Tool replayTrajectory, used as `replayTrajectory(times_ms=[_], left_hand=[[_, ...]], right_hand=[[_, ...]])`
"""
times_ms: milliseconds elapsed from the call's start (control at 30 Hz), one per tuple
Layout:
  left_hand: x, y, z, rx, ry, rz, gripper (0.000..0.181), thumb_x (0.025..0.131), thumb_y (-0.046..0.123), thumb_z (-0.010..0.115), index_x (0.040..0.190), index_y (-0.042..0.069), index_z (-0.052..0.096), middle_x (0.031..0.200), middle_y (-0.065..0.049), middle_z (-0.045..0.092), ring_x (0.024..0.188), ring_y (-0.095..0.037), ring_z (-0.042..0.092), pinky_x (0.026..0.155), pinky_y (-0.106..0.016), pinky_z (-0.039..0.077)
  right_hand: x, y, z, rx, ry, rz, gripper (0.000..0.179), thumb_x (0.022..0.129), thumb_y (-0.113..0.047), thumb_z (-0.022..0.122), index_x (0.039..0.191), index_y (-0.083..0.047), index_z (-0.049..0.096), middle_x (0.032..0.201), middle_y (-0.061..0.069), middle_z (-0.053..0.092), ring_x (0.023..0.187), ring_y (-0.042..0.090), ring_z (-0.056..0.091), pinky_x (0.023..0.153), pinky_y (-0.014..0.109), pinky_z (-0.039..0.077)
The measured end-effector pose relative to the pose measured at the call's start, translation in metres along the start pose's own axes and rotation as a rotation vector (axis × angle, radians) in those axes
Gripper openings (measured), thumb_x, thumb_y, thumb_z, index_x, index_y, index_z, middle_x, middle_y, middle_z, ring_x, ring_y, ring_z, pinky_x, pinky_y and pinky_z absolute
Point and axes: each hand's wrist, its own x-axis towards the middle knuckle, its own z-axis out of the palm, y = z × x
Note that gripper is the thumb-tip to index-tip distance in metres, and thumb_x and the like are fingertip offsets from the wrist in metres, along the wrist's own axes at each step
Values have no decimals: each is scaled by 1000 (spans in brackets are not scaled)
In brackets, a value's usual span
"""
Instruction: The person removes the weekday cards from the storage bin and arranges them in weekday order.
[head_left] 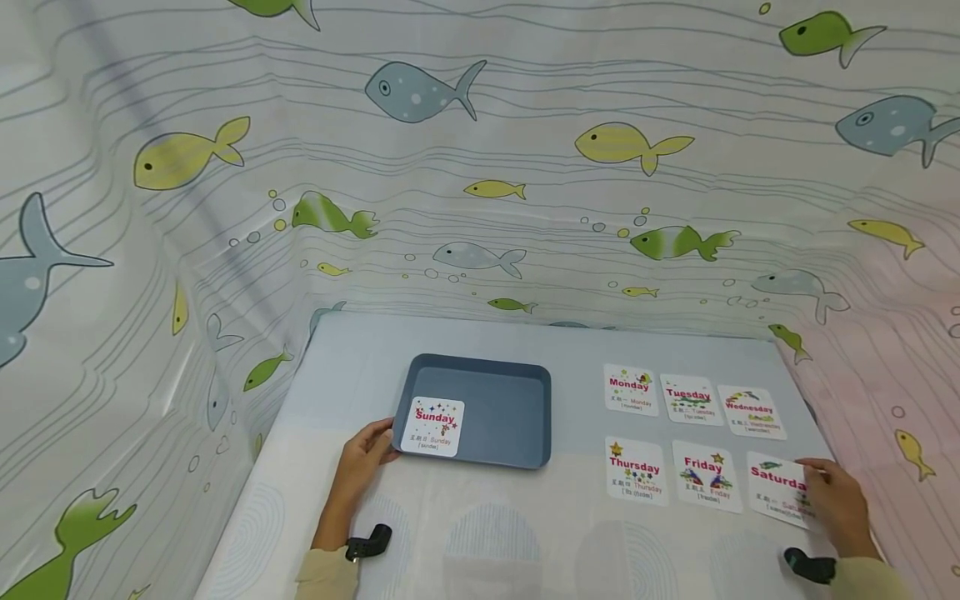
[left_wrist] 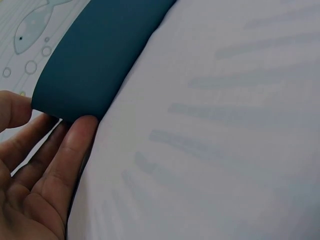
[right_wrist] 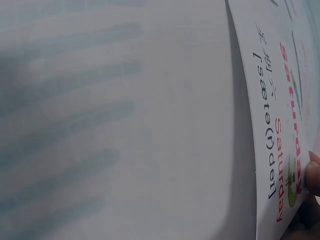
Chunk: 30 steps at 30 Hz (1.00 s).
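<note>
A blue-grey tray lies left of centre on the table. The Sunday card sits in its left part. My left hand holds the tray's near left corner; in the left wrist view, thumb and fingers close on the tray wall. Over at the right, my right hand pinches the right edge of the white Saturday card. In the right wrist view that card is tilted, one edge raised off the cloth with a shadow beneath. Most right fingers are hidden behind it.
Beside the Saturday card lie the Friday card and Thursday card. Behind them are the Monday, Tuesday and Wednesday cards. A fish-patterned curtain surrounds the cloth-covered table.
</note>
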Motion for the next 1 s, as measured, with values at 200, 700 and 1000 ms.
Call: replayTrajectory(times_ms=[200, 700, 1000], left_hand=[[0, 2, 0, -2, 7, -2, 40, 104, 22, 55, 139, 3, 55, 139, -21, 58, 120, -33, 63, 86, -26, 62], [0, 2, 0, -7, 3, -5, 39, 104, 20, 55, 139, 3, 55, 140, -21, 58, 121, -35, 62, 87, -27, 62], [-1, 3, 0, 0, 10, 1, 38, 104, 20, 55, 138, 3, 56, 138, -21, 59, 119, -33, 64, 86, -26, 62]], right_hand=[[-1, -6, -1, -39, 7, -1, 47, 107, -24, 29, 143, 2, 45, 127, 30, 48, 103, 38, 47, 71, 43, 40], [-8, -10, 4, -89, 65, -73, 45, 105, -18, 29, 139, 6, 46, 122, 33, 50, 101, 41, 49, 72, 46, 44], [-15, -11, 6, -109, 157, -178, 38, 104, -11, 35, 129, 9, 55, 112, 31, 51, 98, 41, 45, 73, 47, 38]])
